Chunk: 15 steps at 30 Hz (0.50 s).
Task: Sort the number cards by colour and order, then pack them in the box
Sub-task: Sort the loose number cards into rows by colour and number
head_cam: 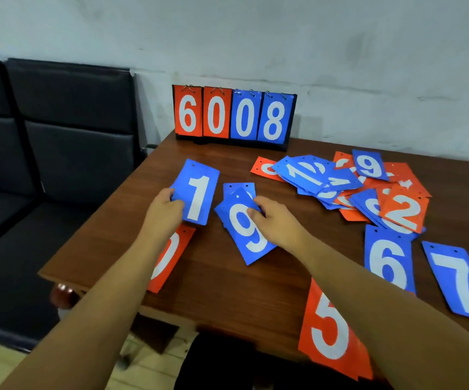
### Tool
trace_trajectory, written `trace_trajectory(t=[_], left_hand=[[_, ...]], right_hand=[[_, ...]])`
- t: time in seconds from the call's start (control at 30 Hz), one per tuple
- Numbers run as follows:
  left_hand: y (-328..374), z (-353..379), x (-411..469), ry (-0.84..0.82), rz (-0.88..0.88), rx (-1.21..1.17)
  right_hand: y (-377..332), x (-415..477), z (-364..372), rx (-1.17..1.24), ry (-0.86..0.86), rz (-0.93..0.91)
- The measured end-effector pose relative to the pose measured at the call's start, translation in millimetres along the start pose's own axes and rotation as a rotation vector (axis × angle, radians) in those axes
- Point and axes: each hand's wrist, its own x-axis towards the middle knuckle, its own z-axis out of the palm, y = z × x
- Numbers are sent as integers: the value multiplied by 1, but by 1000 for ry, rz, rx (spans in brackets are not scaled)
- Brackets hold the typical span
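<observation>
Left hand (165, 209): is gripping the blue 1 card (198, 197) by its left edge, fingers curling round it.
Right hand (278, 220): is pinching the blue 9 card (244, 229), tilted over more blue cards (237, 189) (how many, I cannot tell).
Mixed pile (368, 187): is lying beyond and right of the right hand, reds and blues overlapping.
Red 0 card (171, 254): is showing from under the left forearm.

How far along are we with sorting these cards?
Early. Done: only a few cards lie apart: red 0, red 5, blue 6, blue 7. In hand: left hand grips blue 1; right hand pinches blue 9 atop a small blue stack. Left: the mixed pile is unsorted; packing too.
</observation>
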Motion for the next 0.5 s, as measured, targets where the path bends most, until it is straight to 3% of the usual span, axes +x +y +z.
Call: trace_trajectory(t=[0.3,0.5], left_hand=[[6,55,10,-81,142,301],[2,67,13,33,402,1016]], right_hand=[[26,-38,-30,27,169,153],[26,-38,-30,131,237,223]])
